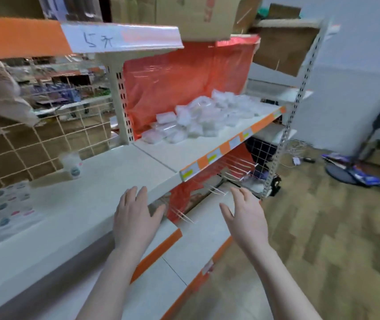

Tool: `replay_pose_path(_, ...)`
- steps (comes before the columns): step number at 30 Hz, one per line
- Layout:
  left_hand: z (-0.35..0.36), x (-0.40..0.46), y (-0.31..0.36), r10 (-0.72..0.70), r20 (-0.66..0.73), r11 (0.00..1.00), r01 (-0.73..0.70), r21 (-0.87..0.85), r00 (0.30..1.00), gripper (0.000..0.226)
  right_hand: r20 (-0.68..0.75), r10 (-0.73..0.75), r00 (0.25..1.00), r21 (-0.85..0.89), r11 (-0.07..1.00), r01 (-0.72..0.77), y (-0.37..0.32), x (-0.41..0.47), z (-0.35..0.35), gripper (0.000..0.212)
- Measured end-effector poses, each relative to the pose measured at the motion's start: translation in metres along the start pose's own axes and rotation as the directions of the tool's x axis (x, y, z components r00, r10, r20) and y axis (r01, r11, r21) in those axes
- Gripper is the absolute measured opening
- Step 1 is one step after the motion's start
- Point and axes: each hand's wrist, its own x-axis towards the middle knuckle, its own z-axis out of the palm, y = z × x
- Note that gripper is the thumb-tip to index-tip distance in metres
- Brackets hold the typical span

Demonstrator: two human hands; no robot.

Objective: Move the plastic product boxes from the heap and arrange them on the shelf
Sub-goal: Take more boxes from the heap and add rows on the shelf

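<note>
L hand (136, 218) flat, fingers straight, empty | R hand (245, 218) same, empty | box heap (204, 116) far back on shelf (120, 172), well apart from both

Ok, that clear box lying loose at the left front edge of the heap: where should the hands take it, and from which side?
Probably pinch the clear box across its short sides, coming from the open aisle side and above. It lies flat on the shelf at the heap edge, with red sheeting behind. Both hands are empty now.
</note>
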Motion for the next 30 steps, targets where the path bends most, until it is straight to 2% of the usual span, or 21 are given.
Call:
replay_pose_path(11, 0.057, 0.09, 0.082, 0.135, -0.001, 0.989, -0.135, -0.067, 0.991, 0.063, -0.048, 0.091, 0.995, -0.013, 0.996, -0.092, 0.062, 0.077, 0.012, 0.043)
replay_pose_path(18, 0.092, 0.188, 0.119, 0.167, -0.02, 0.981, -0.168, -0.101, 0.986, 0.063, -0.053, 0.105, 0.993, -0.036, 0.994, -0.107, 0.09, 0.176, 0.034, 0.043)
replay_pose_path(22, 0.099, 0.243, 0.14, 0.203, -0.056, 0.975, -0.207, -0.084, 0.978, 0.06, -0.108, 0.103, 0.989, -0.015, 0.994, -0.106, 0.101, 0.234, 0.042, 0.039)
replay_pose_path(28, 0.116, 0.29, 0.154, 0.21, -0.057, 0.975, -0.213, -0.059, 0.976, 0.061, -0.046, 0.114, 0.992, 0.017, 0.993, -0.113, 0.123, 0.299, 0.059, 0.032)
replay_pose_path(30, 0.123, 0.305, 0.162, 0.189, -0.064, 0.98, -0.193, -0.055, 0.98, 0.063, -0.031, 0.102, 0.994, 0.01, 0.995, -0.102, 0.134, 0.325, 0.067, 0.037)
